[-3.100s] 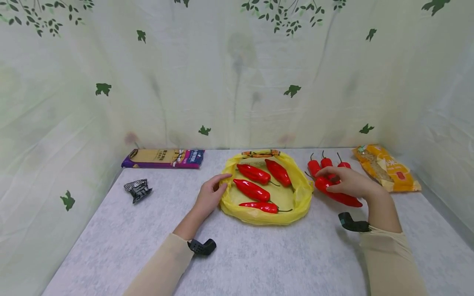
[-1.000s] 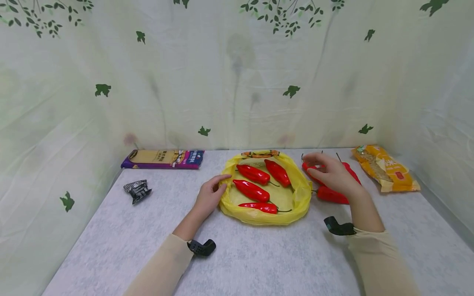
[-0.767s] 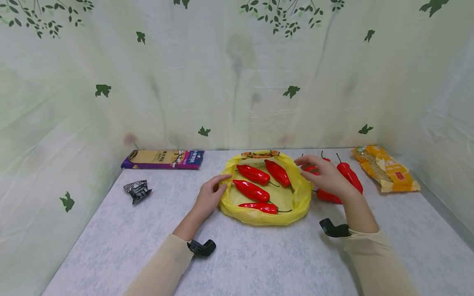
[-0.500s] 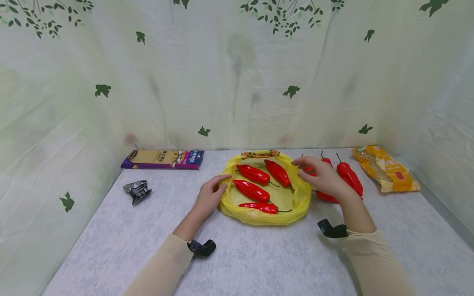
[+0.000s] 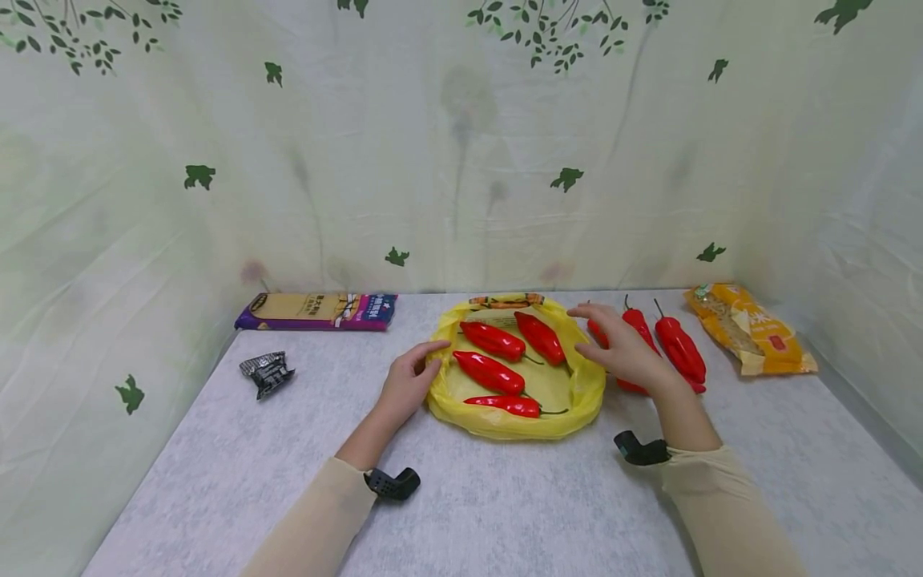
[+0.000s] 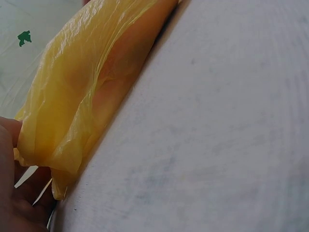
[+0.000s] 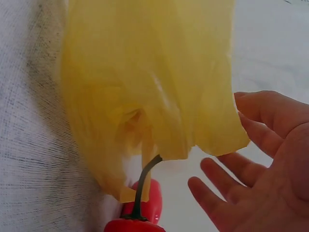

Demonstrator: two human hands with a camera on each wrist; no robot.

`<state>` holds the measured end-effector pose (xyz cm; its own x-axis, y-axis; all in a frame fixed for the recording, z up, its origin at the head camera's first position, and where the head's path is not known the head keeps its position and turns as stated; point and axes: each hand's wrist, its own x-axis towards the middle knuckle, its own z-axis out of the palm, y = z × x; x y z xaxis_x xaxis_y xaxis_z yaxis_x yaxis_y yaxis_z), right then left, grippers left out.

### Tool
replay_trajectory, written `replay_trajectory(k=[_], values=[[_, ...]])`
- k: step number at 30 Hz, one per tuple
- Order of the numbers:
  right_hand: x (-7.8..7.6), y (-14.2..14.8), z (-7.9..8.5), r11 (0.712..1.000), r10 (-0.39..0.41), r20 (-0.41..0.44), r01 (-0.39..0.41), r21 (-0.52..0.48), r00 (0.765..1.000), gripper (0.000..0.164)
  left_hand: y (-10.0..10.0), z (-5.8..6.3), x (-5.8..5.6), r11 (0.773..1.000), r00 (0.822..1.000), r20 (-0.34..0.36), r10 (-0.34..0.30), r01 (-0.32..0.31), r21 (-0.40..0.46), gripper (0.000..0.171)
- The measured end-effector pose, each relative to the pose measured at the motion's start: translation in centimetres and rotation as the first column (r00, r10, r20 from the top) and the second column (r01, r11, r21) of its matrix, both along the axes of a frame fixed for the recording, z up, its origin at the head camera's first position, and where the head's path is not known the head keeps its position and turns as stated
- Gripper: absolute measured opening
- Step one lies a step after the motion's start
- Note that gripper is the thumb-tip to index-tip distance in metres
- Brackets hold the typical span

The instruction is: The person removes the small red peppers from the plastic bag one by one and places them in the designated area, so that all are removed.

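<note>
A yellow plastic bag (image 5: 515, 429) sits on the table, mouth upward and spread round, with several glossy red chili peppers (image 5: 490, 373) inside. My left hand (image 5: 405, 389) holds its left rim, the thumb and a finger at the edge in the left wrist view. My right hand (image 5: 627, 353) is at the right rim, fingers spread and loosely bent; in the right wrist view its thumb and fingers are beside the bag's edge without a visible grip. Several more red chili peppers (image 5: 679, 349) lie right of the bag, some partly hidden by that hand.
A purple and tan packet (image 5: 317, 311) lies at the back left, with a small black wrapped item (image 5: 268, 373) nearer. An orange packet (image 5: 753, 330) stands at the back right. A pale curtain (image 5: 461, 160) with leaf prints hangs behind the table (image 5: 505, 505).
My right hand has left the chili peppers on the right and moved left to the bag's rim. Those peppers now lie in a different arrangement. My left hand has stayed in place.
</note>
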<state>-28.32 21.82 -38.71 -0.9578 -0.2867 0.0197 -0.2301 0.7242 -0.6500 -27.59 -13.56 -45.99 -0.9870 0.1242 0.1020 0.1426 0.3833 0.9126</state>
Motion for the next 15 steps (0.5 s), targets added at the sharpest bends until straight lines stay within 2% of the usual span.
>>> replay_trajectory(k=[9,15], values=[[-0.1,-0.5,-0.8,0.999,0.014,0.101,-0.011,-0.033,0.995,0.055,-0.1,0.2,0.0,0.999,1.000,0.000,0.018,-0.018,0.032,0.031],[0.0,-1.0,-1.3,0.996,0.045,0.101,-0.036,-0.082,0.994,0.061,-0.1,0.4,0.1,0.998,1.000,-0.003,0.031,-0.031,0.055,0.033]])
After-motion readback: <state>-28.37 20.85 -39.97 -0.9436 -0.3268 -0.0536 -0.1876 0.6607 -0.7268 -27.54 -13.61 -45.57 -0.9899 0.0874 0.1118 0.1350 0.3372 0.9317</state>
